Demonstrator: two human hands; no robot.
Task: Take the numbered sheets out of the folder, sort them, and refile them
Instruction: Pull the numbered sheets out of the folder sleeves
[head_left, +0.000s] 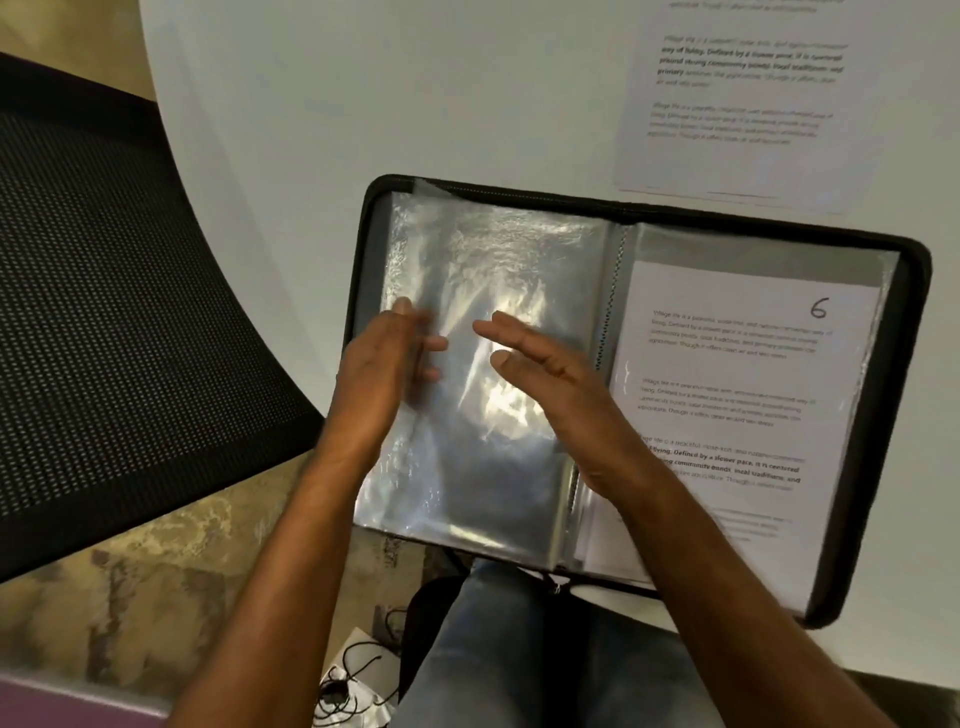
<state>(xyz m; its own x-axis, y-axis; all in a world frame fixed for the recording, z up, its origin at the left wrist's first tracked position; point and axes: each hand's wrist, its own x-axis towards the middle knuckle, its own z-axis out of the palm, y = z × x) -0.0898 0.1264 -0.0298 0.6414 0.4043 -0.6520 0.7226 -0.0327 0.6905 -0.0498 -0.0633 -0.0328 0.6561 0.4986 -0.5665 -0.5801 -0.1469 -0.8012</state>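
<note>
On white table (415, 104): black zip folder (904, 364), lying open, near edge hanging over table edge above a lap in blue jeans (493, 649). Left page: clear plastic sleeves (493, 441), shiny, no paper showing inside. Right page: a printed sheet marked 6 (753, 364), tucked in its sleeve, top part plain to read. Left hand (379, 374) at left edge of clear sleeves, fingers straight and loose, blurry, touching plastic, gripping nothing. Right hand (550, 384) over middle of clear sleeves, near ring spine, fingers out and loose, holding nothing; touching the plastic or just above it, cannot tell. Past folder, up on table: loose printed sheets (737, 104), lying flat, well apart from both hands. Off to left: black mesh chair (104, 312). Down on floor: black cords (348, 686).
</note>
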